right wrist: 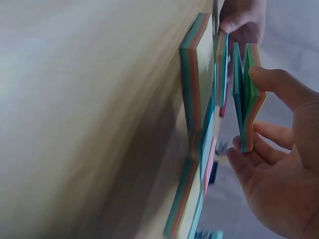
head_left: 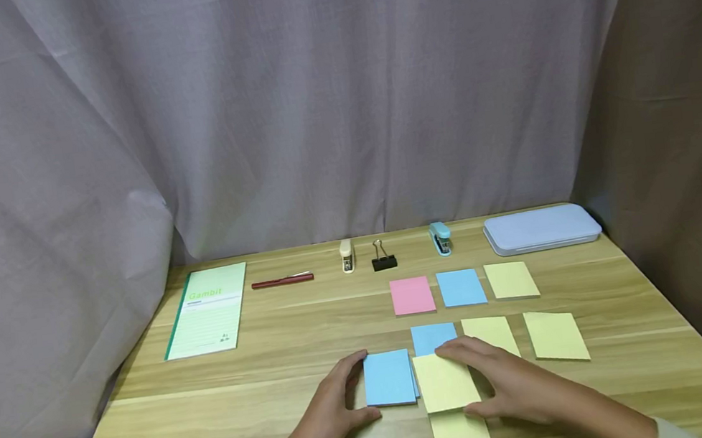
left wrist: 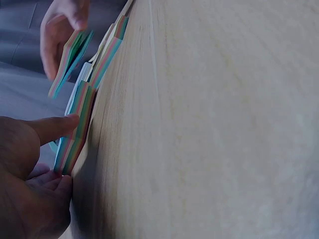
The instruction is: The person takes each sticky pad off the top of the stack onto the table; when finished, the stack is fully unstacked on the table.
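Observation:
In the head view, my left hand (head_left: 327,409) spans a blue-topped sticky note pad (head_left: 387,378) on the table, thumb at the near edge and fingers at the far edge. Another blue edge peeks out along its right side. My right hand (head_left: 519,384) grips a yellow-topped sticky note pad (head_left: 444,380) between thumb and fingers, raised off the table. In the right wrist view this striped pad (right wrist: 254,99) fans apart, with blue on its underside. Below it lies another yellow pad (head_left: 459,429), partly covered. Behind it, a blue pad (head_left: 432,337) is partly hidden.
More pads lie to the right and behind: pink (head_left: 412,296), blue (head_left: 461,287) and several yellow (head_left: 556,336). Along the back stand a cream stapler (head_left: 346,255), binder clip (head_left: 385,261), blue stapler (head_left: 441,239) and pale blue case (head_left: 542,228). A red pen (head_left: 283,281) and notebook (head_left: 207,311) lie left.

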Demonstrator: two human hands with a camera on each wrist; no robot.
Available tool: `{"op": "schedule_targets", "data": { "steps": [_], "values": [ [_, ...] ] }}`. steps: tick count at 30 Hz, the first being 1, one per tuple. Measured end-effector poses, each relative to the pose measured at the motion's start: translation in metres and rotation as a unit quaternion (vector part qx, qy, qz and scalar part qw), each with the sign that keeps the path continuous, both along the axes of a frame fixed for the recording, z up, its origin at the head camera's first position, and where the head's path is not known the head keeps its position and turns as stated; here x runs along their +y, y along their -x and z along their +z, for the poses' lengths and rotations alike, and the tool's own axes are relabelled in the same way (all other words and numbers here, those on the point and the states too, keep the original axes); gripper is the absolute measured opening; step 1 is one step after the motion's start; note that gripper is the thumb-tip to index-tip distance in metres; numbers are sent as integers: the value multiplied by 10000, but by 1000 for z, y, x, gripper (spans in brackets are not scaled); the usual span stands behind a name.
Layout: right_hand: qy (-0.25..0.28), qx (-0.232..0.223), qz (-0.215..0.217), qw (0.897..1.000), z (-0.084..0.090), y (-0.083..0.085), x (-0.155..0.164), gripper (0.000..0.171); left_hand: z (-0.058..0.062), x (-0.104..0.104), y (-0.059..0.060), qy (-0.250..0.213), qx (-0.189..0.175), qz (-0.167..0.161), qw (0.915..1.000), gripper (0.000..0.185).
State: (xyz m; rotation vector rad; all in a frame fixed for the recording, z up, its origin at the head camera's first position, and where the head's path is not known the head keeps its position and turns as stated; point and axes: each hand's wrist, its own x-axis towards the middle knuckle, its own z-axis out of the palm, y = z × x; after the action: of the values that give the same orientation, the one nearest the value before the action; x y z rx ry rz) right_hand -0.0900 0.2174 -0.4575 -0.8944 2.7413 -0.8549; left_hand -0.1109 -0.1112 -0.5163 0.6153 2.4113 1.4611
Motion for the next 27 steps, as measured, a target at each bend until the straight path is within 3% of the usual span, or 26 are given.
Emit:
{"op": "schedule_targets", "data": {
  "steps": [12,20,27],
  "values": [
    [-204,787,-469,9956,-27,-32,71,79,-1,0,1,54,10,25,10000,90],
    [-30,881,-113,9960,-46,-35,88,82,0,0,1,87,36,48,9999,89],
    [84,1405,53,9900,-56,-34,86,89,0,0,1,61,-28,52,10000,88]
  ]
}}
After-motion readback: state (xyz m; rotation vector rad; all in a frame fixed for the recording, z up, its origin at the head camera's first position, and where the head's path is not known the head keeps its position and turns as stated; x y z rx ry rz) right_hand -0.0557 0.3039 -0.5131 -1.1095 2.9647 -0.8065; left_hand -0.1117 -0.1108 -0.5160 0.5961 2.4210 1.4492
